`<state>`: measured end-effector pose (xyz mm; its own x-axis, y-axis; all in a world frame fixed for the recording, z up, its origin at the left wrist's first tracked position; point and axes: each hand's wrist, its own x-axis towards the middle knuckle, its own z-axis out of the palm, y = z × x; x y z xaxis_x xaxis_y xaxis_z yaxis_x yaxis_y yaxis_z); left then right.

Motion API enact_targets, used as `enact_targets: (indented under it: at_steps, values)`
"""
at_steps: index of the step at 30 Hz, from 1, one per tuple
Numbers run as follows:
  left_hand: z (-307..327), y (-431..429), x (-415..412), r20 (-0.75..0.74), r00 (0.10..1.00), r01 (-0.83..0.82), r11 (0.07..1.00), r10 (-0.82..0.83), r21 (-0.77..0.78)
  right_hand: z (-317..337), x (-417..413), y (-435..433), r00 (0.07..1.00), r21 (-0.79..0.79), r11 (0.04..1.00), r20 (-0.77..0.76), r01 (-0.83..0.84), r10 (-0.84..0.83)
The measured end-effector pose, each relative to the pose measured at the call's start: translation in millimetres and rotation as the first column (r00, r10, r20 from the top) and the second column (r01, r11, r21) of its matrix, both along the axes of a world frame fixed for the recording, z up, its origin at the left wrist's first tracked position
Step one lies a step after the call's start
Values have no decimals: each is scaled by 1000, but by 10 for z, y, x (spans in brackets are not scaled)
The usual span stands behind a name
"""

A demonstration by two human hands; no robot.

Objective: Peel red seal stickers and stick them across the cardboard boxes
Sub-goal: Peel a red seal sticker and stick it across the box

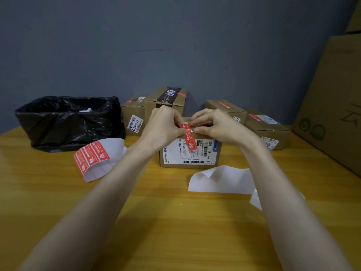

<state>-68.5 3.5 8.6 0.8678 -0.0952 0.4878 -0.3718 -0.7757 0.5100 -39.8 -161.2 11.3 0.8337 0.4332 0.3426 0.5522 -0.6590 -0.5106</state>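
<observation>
A small cardboard box (pixel 172 163) with a white shipping label stands in the middle of the wooden table. A red seal sticker (pixel 189 139) runs from its top edge down over the front face. My left hand (pixel 163 127) and my right hand (pixel 213 125) rest on the box's top edge, thumbs pressing the sticker from either side. A curled backing sheet (pixel 91 156) with several red stickers lies to the left of the box.
A bin lined with a black bag (pixel 68 122) stands at the left. Several sealed cardboard boxes (pixel 136 114) (pixel 267 128) sit behind. A large carton (pixel 336 106) leans at the right. Blank backing sheets (pixel 220 180) lie in front of the box.
</observation>
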Motion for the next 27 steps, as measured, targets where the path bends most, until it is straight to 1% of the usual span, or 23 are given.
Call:
enact_targets:
  at_steps: [6, 8, 11, 14, 17, 19, 22, 25, 27]
  values:
    - [52, 4, -61, -1, 1000, 0, 1000, 0, 19, -6, 2, 2, 1000, 0, 1000, 12, -1, 1]
    - [80, 19, -72, -34, 999, 11, 1000, -12, -10, -2, -8, 2, 1000, 5, 1000, 2, -1, 1]
    - [110, 42, -73, -108, 993, 38, 995, -48, -95, 2, -18, 4, 1000, -3, 1000, -5, -1, 1]
    - [125, 68, -60, -141, 987, 66, 992, -81, -108, 8, -36, 5, 999, 5, 1000, -32, -30, 30]
    - [162, 106, -72, -168, 976, 123, 986, -140, -108, 31, -63, -13, 993, 51, 996, -85, -78, 82]
    - [188, 129, -87, -193, 966, 156, 984, -170, -84, 34, -74, -4, 990, 71, 993, -101, -96, 103]
    - [209, 147, -92, -211, 961, 178, 984, -180, -30, 6, -59, 43, 996, 94, 995, -78, -42, 50]
    - [205, 147, -77, -178, 977, 129, 991, -119, 43, -12, -52, 58, 997, 150, 988, -70, -24, 35]
    - [197, 138, -84, -152, 985, 89, 994, -77, 70, -9, -57, 49, 996, 153, 988, -82, -25, 38]
